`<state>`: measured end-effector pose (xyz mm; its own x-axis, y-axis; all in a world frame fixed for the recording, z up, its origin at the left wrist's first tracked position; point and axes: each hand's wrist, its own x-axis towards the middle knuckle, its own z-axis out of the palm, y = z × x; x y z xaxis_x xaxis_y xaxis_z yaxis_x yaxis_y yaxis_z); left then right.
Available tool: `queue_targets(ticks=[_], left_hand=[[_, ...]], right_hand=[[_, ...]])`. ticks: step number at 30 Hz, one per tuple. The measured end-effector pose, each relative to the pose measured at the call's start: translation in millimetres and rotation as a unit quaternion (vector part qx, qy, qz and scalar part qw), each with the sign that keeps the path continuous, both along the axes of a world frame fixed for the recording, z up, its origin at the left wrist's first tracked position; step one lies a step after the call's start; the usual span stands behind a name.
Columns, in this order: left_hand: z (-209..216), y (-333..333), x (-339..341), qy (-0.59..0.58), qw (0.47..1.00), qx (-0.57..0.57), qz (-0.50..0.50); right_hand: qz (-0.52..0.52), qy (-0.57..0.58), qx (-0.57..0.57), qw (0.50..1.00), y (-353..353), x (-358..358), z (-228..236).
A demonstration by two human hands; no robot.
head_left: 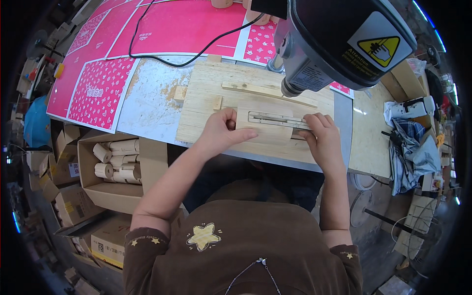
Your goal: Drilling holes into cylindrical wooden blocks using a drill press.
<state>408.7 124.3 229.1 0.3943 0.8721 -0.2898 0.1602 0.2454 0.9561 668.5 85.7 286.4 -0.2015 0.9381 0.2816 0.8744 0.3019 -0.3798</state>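
Observation:
A pale, rounded wooden piece (269, 133) with a long slot lies on the plywood board (204, 91) in front of me. My left hand (227, 130) is closed on its left end, thumb along the near side and fingers at the far edge. A narrow light-coloured strip (282, 119) sits along the slot. At the right end, my right hand (319, 135) pinches the strip between thumb and fingers. A machine head (339, 44) with a warning label hangs over the board, its round tip (291, 89) just beyond the wooden piece.
A wooden batten (270, 93) crosses the board behind the piece, with a small block (217, 102) at its left. A cardboard box (115, 194) of wooden cylinders stands at lower left. A black cable (196, 55) runs over pink printed sheets (182, 29). Cloths (413, 157) hang at right.

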Motion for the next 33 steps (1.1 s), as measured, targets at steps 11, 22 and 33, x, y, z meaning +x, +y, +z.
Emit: queue_targets(ticks=[11,22,33], left_hand=[[0.0,-7.1,25.3,0.116,0.931,0.343,0.052],[-17.8,12.4,4.7,0.252,0.852,0.449,0.097],[-23.9,14.9,1.1,0.194,0.866,0.456,0.06]], right_hand=[[-0.077,-0.01,0.042,0.996,6.6,17.3,-8.1],[0.006,0.096,0.056,0.994,25.8,6.7,-1.1],[-0.052,0.276,0.182,0.942,97.3,10.9,152.4]])
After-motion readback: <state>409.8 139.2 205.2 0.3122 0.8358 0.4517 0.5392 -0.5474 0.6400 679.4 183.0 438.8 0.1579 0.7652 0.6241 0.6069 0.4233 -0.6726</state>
